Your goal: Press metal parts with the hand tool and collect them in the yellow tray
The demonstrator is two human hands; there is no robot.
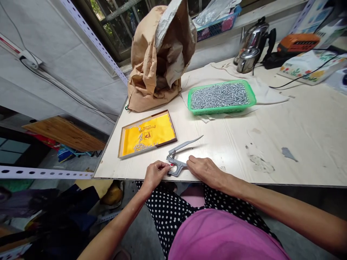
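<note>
Grey hand pliers with a spring and a C-shaped jaw rest near the front edge of the table. Their upper handle is raised, so the two handles stand apart. My right hand is closed around the end of the lower handle. At the jaw, my left hand pinches with thumb and forefinger; what it holds is too small to make out. A small red spot shows at the jaw beside these fingertips. Just beyond lies a shallow box with a yellow bottom, holding small silver metal pins.
A green basket full of silver metal pins stands on a cloth farther back. Behind the box is a large brown paper bag. A metal kettle, an orange device and a flowered packet are at back right.
</note>
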